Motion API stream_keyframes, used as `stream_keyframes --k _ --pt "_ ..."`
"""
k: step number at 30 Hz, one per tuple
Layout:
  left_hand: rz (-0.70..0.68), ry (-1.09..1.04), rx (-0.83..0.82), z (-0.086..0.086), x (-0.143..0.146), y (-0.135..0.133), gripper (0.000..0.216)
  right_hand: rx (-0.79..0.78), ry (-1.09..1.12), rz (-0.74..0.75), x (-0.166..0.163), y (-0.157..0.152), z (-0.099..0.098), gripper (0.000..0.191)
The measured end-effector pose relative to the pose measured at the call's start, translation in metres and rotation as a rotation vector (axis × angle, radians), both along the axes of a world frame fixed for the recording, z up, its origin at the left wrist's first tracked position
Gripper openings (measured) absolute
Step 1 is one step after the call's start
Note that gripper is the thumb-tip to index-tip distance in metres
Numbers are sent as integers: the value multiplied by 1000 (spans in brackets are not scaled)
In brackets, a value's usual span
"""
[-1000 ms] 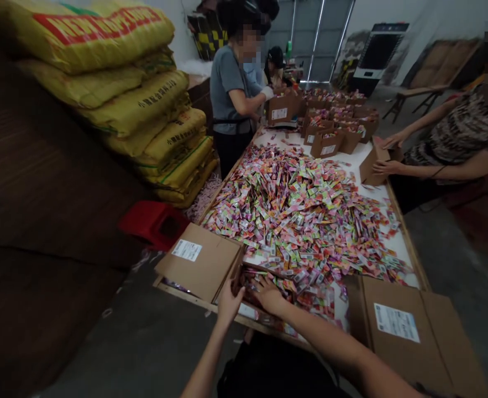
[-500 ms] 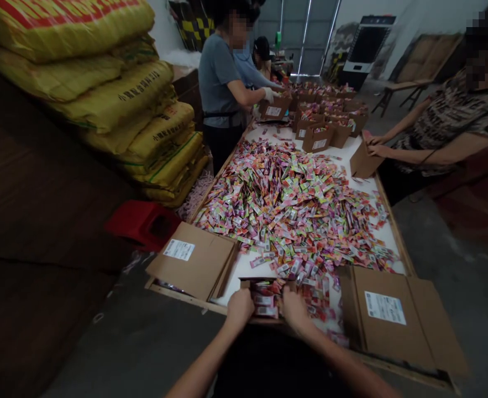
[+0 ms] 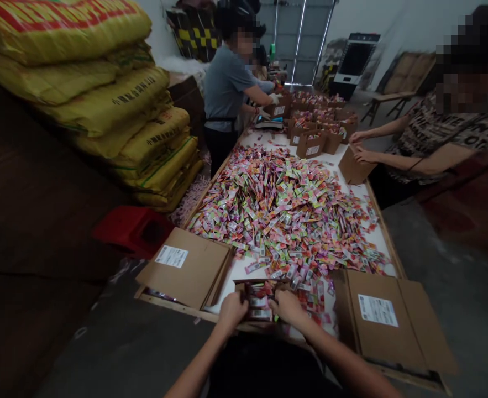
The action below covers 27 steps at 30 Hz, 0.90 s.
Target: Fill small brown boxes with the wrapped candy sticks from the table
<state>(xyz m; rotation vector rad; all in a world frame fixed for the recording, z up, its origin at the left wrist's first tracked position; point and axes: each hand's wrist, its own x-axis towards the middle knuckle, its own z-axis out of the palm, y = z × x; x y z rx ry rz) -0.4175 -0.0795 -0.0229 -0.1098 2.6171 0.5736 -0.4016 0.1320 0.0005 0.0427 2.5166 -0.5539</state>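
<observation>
Cardboard box [image 3: 257,293] stays gripped at the table edge by both hands' closed fingers [image 3: 239,307], barely shifted.

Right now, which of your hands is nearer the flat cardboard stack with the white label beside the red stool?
Left. The left hand is just right of that flat cardboard stack; the right hand is farther right, across the small box.

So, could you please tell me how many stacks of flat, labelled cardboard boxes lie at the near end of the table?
2: one stack of flat brown cardboard boxes lies at the near left corner, left of both hands, and the other stack at the near right corner. More may lie out of view.
</observation>
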Motion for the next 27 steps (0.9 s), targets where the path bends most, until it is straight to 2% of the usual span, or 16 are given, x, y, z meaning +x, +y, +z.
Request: stream_keyframes --k 3,5,7,10,13,15,16,17,18,20,22,24,25,27 --pt "51 57 159 3 9 -33 22 -13 98 -123 21 23 3 47" --pt "81 83 252 0 15 -44 24 57 124 -220 26 23 0 72" --pt "111 104 315 -4 20 -47 27 81 56 -246 24 17 -4 83" --pt "155 119 334 -8 22 -45 34 -26 -69 -261 18 22 -15 59" --pt "184 118 337 -8 25 -46 39 -314 -117 -232 19 62 -34 40" --pt "181 114 357 -7 29 -49 41 -553 -166 -173 19 97 -53 38" --pt "174 113 366 -6 32 -51 42 -602 -151 -148 16 113 -64 42" --pt "169 113 370 -7 35 -52 42 -569 -90 -122 11 124 -75 47" --pt "167 115 369 -7 38 -53 42 -465 13 -76 3 131 -88 53" --pt "171 121 356 -7 43 -52 43 -162 253 100 -20 130 -114 65" --pt "171 114 333 -5 45 -49 43 24 369 398 -50 114 -137 73" --pt "169 99 300 -2 44 -44 41 34 351 680 -81 93 -152 74" --pt "172 92 280 -1 44 -41 40 27 317 762 -97 83 -155 74" --pt "190 89 247 2 43 -36 39 35 243 806 -125 68 -155 84"
